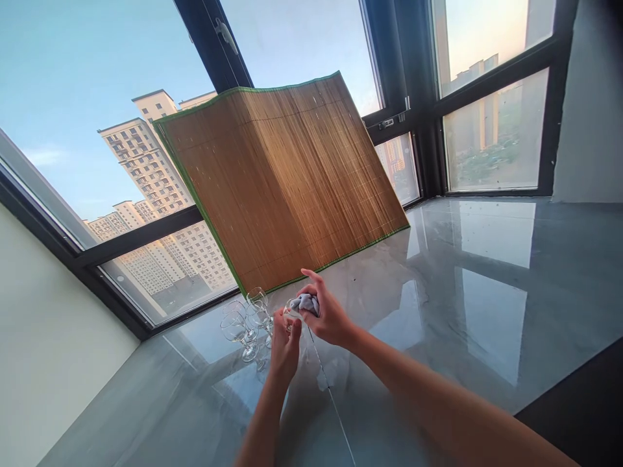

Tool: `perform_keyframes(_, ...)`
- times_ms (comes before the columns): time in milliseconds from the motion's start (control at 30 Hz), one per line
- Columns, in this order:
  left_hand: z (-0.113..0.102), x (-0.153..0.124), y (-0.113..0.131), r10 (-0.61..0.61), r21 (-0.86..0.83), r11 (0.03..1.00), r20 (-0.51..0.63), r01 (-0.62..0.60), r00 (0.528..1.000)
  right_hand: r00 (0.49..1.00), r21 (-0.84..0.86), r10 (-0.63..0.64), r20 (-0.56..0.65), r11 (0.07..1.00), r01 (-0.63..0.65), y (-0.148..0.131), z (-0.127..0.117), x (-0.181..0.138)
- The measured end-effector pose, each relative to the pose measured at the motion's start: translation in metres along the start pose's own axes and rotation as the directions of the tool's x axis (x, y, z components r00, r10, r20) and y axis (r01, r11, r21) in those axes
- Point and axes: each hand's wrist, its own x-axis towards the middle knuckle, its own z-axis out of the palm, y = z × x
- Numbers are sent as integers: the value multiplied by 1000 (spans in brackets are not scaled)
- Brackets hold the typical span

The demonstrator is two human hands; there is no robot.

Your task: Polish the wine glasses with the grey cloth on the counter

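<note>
We grip wine glass (292, 310) above glossy sill (487, 292): left hand (285, 347) closed round its lower part, right hand (327, 316) pinching grey cloth (306, 302) at bowl. Thin, light, slippery, breakable (we judge); bowl safer hold than stem. Other glasses (243, 324) stand just left.

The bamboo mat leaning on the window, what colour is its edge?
The brown slatted bamboo mat has a thin green edge, seen best in the head view.
</note>
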Motion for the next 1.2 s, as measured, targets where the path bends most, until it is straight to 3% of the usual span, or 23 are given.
perform_keyframes(133, -6, -2, 8, 22, 307, 950, 134, -63, 991, 998, -44, -61, 0, 997, 61, -3, -1, -1)
perform_keyframes(200, -12, -1, 7, 35, 495, 858, 213, -139, 976, 998, -56, -62, 26, 996, 64, -2, -2, -1)
perform_keyframes(300, -19, 1, 1, 92, 637, 731, 267, -247, 959, 998, -46, -44, 55, 998, 46, -1, -4, -2)
perform_keyframes(433, -19, 2, -3, 166, 707, 650, 229, -281, 959, 999, -61, -25, 40, 998, 27, 5, -1, -5)
perform_keyframes(567, -15, 1, -2, 262, 755, 571, 205, -323, 943, 991, -114, 31, -127, 992, -45, 21, 9, -5)
perform_keyframes(700, -12, 1, -2, 324, 752, 550, 209, -363, 923, 959, -179, -75, -275, 983, 25, 31, 15, -5)
perform_keyframes(900, -13, 2, -4, 379, 808, 475, 169, -348, 910, 986, -286, -19, -167, 958, -30, 23, 9, -5)
perform_keyframes(1033, -13, 1, -4, 419, 837, 424, 158, -347, 894, 987, -240, 30, -156, 969, -67, 22, 8, -4)
perform_keyframes(1200, -13, 1, -5, 471, 878, 343, 146, -333, 870, 996, -165, 62, -58, 984, -71, 24, 9, -2)
